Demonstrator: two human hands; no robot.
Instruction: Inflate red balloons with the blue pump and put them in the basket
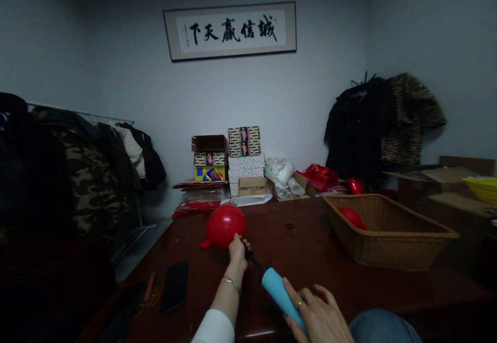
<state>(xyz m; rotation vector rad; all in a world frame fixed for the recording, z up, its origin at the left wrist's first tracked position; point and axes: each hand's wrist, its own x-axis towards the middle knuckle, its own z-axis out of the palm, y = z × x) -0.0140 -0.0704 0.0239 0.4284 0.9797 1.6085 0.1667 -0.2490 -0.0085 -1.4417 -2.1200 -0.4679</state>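
Between balloon (226,225) and basket (392,235), tabletop (289,252) stretches wide; right fingers (292,292) hold pump (276,284).

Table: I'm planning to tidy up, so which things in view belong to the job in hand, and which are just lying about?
Job in hand:
red balloon, at the left hand
blue pump, under the right hand
probably the basket, with a second balloon inside

Lying about, it seems:
dark phone
hanging coats
stacked boxes

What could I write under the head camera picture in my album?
Left hand at a big red balloon, right hand on a blue pump.
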